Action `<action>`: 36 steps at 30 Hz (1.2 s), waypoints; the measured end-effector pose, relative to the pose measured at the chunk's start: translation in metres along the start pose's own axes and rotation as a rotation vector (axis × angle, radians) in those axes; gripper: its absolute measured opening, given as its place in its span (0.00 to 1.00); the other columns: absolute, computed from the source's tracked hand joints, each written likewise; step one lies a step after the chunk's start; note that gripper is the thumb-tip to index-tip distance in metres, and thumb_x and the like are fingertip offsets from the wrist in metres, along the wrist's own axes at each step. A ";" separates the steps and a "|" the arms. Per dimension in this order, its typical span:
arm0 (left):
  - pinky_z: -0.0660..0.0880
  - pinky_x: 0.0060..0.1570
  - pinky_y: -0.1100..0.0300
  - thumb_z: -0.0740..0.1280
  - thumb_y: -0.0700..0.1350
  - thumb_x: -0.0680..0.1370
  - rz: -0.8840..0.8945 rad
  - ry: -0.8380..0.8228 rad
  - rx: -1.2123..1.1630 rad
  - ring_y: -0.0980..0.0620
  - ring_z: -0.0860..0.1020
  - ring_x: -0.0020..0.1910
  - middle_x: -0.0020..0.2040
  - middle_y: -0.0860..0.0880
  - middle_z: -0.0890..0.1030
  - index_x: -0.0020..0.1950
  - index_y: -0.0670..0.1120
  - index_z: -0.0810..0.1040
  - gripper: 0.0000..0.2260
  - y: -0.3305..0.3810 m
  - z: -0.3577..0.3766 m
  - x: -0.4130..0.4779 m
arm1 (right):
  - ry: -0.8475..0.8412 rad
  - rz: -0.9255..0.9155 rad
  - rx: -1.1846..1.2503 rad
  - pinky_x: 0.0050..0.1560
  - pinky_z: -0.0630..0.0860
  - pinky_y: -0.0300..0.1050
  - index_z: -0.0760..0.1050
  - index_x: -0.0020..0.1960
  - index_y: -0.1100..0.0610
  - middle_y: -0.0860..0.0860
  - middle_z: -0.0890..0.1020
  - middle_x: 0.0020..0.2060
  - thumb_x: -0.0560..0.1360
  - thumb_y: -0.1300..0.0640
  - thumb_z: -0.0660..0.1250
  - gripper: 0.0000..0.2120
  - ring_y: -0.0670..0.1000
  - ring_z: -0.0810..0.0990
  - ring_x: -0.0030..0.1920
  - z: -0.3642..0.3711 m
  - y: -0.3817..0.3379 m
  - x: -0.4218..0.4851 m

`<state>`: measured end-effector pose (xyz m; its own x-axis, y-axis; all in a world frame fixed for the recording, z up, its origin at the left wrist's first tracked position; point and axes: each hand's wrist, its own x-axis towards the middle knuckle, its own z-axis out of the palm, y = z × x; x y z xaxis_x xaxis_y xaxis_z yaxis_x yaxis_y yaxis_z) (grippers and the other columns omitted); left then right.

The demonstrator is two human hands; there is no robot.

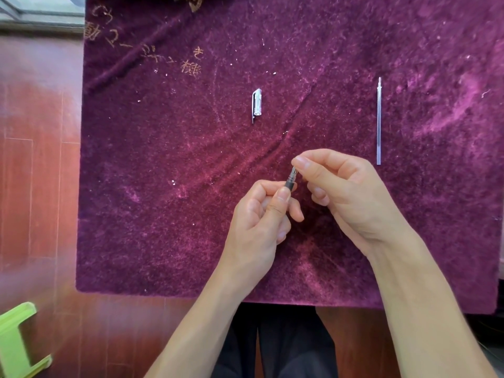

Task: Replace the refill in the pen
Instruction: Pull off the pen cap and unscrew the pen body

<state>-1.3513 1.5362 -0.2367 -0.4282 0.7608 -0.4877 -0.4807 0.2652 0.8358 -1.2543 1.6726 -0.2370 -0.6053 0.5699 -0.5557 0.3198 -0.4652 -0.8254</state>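
I have the slim pen with its dark rubber grip sleeve and clear threaded tip section (291,179) held up over the middle of the wine-purple velvet cloth (163,214), between both of my hands. My left hand (261,222) is closed around the pen's barrel, thumb laid along the dark sleeve and fingers curled underneath, so most of the barrel is hidden inside my fist. My right hand (343,192) pinches the clear front end of the pen between thumb and forefinger, the other fingers folded loosely toward the palm. The two hands sit close together, nearly touching at the pen, and the pen tilts with its tip pointing far and slightly right. Whether the tip section is screwed tight or loosened, I cannot tell; my fingertips cover the joint.

Farther away on the cloth, left of my hands, lies the transparent plastic pen cap with a clip (256,105), resting lengthwise and well apart from everything else. To the far right lies the long thin clear refill tube with a pointed metal tip (378,121), straight, its tip pointing away from me and its near end just beyond my right hand, not touching it.

The cloth is creased across the middle, has gold embroidered characters (188,66) at its far left corner, and covers a reddish-brown wooden table (35,173). A lime-green plastic object (16,345) sits at the near left edge.
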 end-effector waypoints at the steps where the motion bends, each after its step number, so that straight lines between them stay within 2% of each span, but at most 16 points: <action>1: 0.65 0.26 0.64 0.59 0.43 0.86 0.000 -0.001 -0.002 0.57 0.67 0.25 0.37 0.49 0.81 0.53 0.43 0.76 0.07 0.000 0.000 0.000 | 0.010 0.002 0.011 0.34 0.70 0.34 0.87 0.48 0.50 0.41 0.76 0.31 0.75 0.46 0.76 0.08 0.41 0.70 0.33 0.001 0.000 0.000; 5: 0.66 0.26 0.64 0.60 0.43 0.86 0.004 0.005 -0.005 0.57 0.68 0.26 0.38 0.49 0.82 0.53 0.45 0.76 0.07 -0.001 -0.002 -0.001 | 0.032 0.012 0.054 0.35 0.70 0.36 0.88 0.49 0.51 0.54 0.73 0.36 0.75 0.46 0.77 0.09 0.44 0.69 0.34 0.003 -0.003 0.003; 8: 0.67 0.27 0.66 0.60 0.44 0.86 0.004 0.016 -0.006 0.57 0.68 0.26 0.38 0.49 0.82 0.54 0.45 0.76 0.07 -0.001 -0.004 -0.001 | 0.039 0.006 0.135 0.34 0.71 0.35 0.88 0.48 0.52 0.50 0.80 0.38 0.77 0.50 0.76 0.07 0.43 0.71 0.33 0.006 -0.005 0.007; 11: 0.67 0.27 0.66 0.60 0.44 0.86 -0.001 0.034 -0.002 0.58 0.70 0.27 0.38 0.50 0.82 0.55 0.45 0.76 0.06 0.001 -0.006 -0.001 | 0.114 -0.039 0.150 0.36 0.73 0.33 0.89 0.48 0.53 0.47 0.87 0.41 0.79 0.52 0.76 0.05 0.42 0.74 0.33 0.011 -0.009 0.017; 17: 0.65 0.26 0.64 0.60 0.43 0.85 -0.010 0.093 -0.029 0.58 0.69 0.27 0.36 0.52 0.81 0.54 0.41 0.75 0.07 0.008 -0.012 0.004 | 0.304 -0.336 -0.351 0.40 0.78 0.31 0.88 0.49 0.52 0.45 0.89 0.40 0.79 0.56 0.74 0.04 0.38 0.83 0.35 0.029 -0.021 0.062; 19: 0.65 0.26 0.64 0.60 0.43 0.85 -0.008 0.111 -0.038 0.58 0.69 0.26 0.34 0.52 0.81 0.54 0.40 0.75 0.08 0.010 -0.015 0.005 | 0.338 -0.426 -0.536 0.42 0.76 0.30 0.88 0.50 0.52 0.44 0.88 0.42 0.79 0.56 0.73 0.04 0.42 0.83 0.36 0.035 -0.022 0.074; 21: 0.65 0.26 0.64 0.60 0.43 0.85 -0.009 0.126 -0.049 0.58 0.69 0.26 0.35 0.52 0.81 0.55 0.39 0.75 0.08 0.011 -0.017 0.006 | 0.375 -0.488 -0.658 0.41 0.75 0.32 0.87 0.50 0.52 0.48 0.87 0.43 0.79 0.55 0.73 0.04 0.47 0.80 0.33 0.038 -0.022 0.082; 24: 0.66 0.27 0.64 0.60 0.43 0.85 -0.017 0.146 -0.078 0.58 0.69 0.26 0.36 0.51 0.81 0.57 0.38 0.75 0.09 0.011 -0.019 0.008 | 0.403 -0.531 -0.738 0.42 0.77 0.40 0.87 0.50 0.53 0.49 0.85 0.42 0.79 0.56 0.73 0.04 0.45 0.74 0.30 0.041 -0.021 0.086; 29: 0.66 0.27 0.64 0.61 0.44 0.85 -0.026 0.156 -0.123 0.58 0.69 0.26 0.37 0.50 0.81 0.59 0.39 0.75 0.09 0.009 -0.021 0.010 | 0.421 -0.542 -0.829 0.42 0.80 0.52 0.86 0.52 0.56 0.51 0.83 0.41 0.81 0.56 0.71 0.05 0.47 0.74 0.34 0.044 -0.015 0.085; 33: 0.66 0.27 0.65 0.60 0.43 0.85 -0.030 0.163 -0.145 0.59 0.69 0.26 0.37 0.49 0.81 0.59 0.37 0.74 0.10 0.005 -0.021 0.011 | 0.455 -0.554 -0.908 0.39 0.76 0.47 0.85 0.53 0.55 0.51 0.83 0.42 0.80 0.54 0.70 0.07 0.46 0.74 0.36 0.049 -0.014 0.085; 36: 0.66 0.26 0.65 0.61 0.43 0.85 -0.029 0.159 -0.149 0.59 0.69 0.26 0.37 0.50 0.81 0.59 0.37 0.74 0.10 0.004 -0.020 0.012 | 0.467 -0.552 -0.945 0.40 0.75 0.48 0.85 0.54 0.55 0.51 0.82 0.43 0.80 0.54 0.70 0.07 0.48 0.77 0.38 0.050 -0.014 0.085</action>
<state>-1.3736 1.5343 -0.2441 -0.5221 0.6478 -0.5548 -0.5977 0.1861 0.7798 -1.3471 1.6934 -0.2681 -0.5685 0.8190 0.0775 0.6283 0.4930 -0.6018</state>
